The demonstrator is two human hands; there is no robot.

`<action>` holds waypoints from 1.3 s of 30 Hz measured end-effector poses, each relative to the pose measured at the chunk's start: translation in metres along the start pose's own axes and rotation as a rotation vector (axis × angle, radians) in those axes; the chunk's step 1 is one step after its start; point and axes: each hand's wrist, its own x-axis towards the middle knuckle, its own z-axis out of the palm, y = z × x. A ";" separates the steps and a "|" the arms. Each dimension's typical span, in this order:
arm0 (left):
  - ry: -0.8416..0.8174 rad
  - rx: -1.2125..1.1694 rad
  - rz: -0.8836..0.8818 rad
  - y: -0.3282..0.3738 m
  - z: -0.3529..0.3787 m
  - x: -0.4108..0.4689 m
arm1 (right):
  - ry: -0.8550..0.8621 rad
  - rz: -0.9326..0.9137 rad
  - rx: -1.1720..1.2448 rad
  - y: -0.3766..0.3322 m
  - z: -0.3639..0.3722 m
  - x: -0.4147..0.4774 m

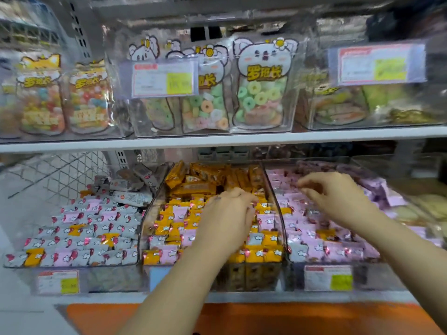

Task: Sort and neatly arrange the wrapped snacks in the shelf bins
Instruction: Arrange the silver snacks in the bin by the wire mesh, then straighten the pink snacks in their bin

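Left hand (pixel 227 213) atop yellow wrapped snacks (pixel 272 256)

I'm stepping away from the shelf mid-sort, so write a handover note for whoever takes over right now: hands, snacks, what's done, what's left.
Left hand: over the middle bin, fingers bent down among the snacks; grip unclear.
Right hand: above the right bin, fingers loosely bent, nothing seen in it.
Snacks: left bin mostly grey, middle mostly yellow, right mostly pink.
Done: each bin has a main colour.
To do: move strays, e.g. yellow snack in left bin, pink snack in middle, grey snack in right.
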 end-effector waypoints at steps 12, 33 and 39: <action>-0.096 -0.232 -0.064 0.022 0.035 0.031 | -0.135 -0.099 -0.030 0.017 0.020 0.032; -0.143 -0.271 -0.047 0.015 0.033 0.029 | 0.198 -0.156 0.132 0.005 0.032 0.058; -0.054 -0.288 -0.065 0.024 0.023 0.017 | 0.330 -0.210 0.397 -0.017 0.016 0.006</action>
